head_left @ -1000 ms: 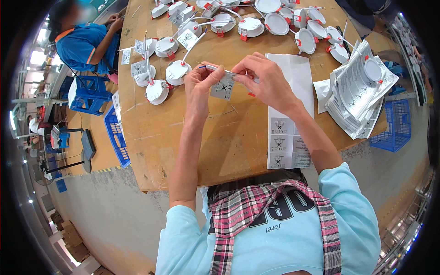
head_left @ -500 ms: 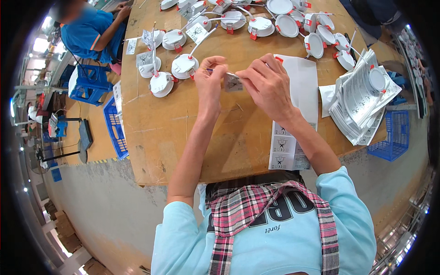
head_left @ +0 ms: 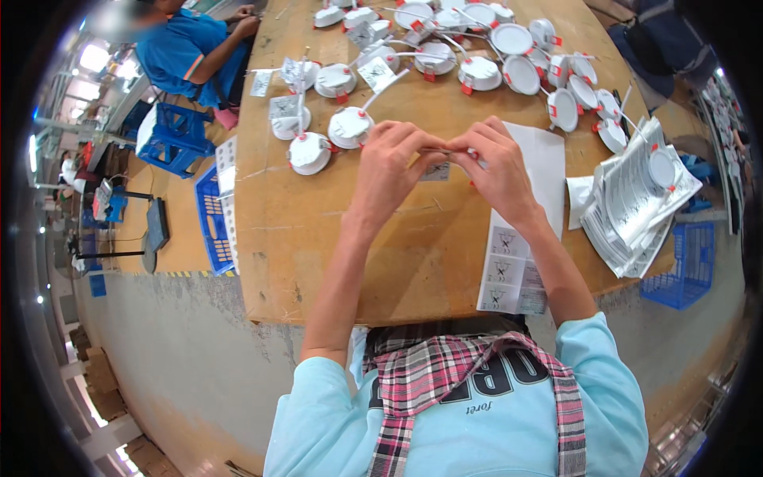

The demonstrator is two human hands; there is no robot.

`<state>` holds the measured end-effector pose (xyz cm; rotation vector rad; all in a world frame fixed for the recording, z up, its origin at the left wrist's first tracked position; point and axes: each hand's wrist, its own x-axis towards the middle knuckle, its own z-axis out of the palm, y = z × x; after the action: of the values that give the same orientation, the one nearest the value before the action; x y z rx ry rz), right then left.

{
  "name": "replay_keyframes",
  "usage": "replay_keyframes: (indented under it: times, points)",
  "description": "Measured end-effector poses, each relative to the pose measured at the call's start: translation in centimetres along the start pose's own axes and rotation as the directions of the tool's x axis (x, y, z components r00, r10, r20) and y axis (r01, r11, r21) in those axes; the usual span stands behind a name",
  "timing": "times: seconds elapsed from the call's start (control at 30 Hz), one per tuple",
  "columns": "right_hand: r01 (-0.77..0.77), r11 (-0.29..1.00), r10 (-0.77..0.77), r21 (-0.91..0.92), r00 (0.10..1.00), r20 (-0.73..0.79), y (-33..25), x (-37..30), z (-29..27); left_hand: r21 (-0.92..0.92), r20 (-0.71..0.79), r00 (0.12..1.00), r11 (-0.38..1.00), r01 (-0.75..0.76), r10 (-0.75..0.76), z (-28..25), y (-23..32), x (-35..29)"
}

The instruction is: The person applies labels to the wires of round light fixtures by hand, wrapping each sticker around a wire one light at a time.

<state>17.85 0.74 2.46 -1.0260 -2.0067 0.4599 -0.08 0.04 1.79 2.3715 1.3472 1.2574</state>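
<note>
At the left, two recessed downlights (head_left: 308, 153) lie on the worktable (head_left: 318, 238) just beyond my left hand (head_left: 389, 163). That hand is so near them that a careless sweep outward could knock one and scuff it, or tug at its white cable (head_left: 385, 91).

My hands are together in the middle, fingertips meeting, both pinched on a small grey printed label (head_left: 435, 172) held above the wood. My fingers cover most of it, and I cannot tell whether anything runs through its fold. Uneven pressure from my two thumbs could crease it or set its edges crooked, and a slack pinch could let it slip.

My right hand (head_left: 498, 167) has a speck of red beside it; I cannot make out what that belongs to. My right forearm crosses the label sheet (head_left: 545, 163), so lowering it could drag or wrinkle that paper.

Farther right, a single downlight (head_left: 661, 168) rests on a curling stack of printed sheets (head_left: 620, 203). A bump to the uneven pile could send it sliding.
</note>
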Motion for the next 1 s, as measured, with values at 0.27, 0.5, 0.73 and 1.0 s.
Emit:
replay_keyframes:
  times: [0.27, 0.5, 0.73, 1.0]
  points:
    - [0.033, 0.993, -0.03, -0.117, 0.999, 0.027, -0.4, 0.1, -0.7, 0.114, 0.079, 0.992, 0.99, 0.086, -0.095, -0.3, 0.0, -0.4]
    - [-0.42, 0.809, 0.445, 0.411, 0.895, 0.039, 1.1, -0.1, -0.5, -0.768, 0.012, 0.819, 0.519, 0.375, -0.574, 0.3, -1.1, -0.2]
    - [-0.621, 0.408, 0.561, 0.669, 0.749, 0.353, 1.6, -0.3, 0.5, -0.74, 0.439, 0.777, 0.309, 0.597, -0.451, 1.3, -1.2, -0.8]
    - [-0.656, 0.288, 0.51, 0.698, 0.722, 0.468, 1.6, -0.6, 1.6, -0.703, 0.362, 0.758, 0.375, 0.604, -0.542, 1.8, -2.7, -1.6]
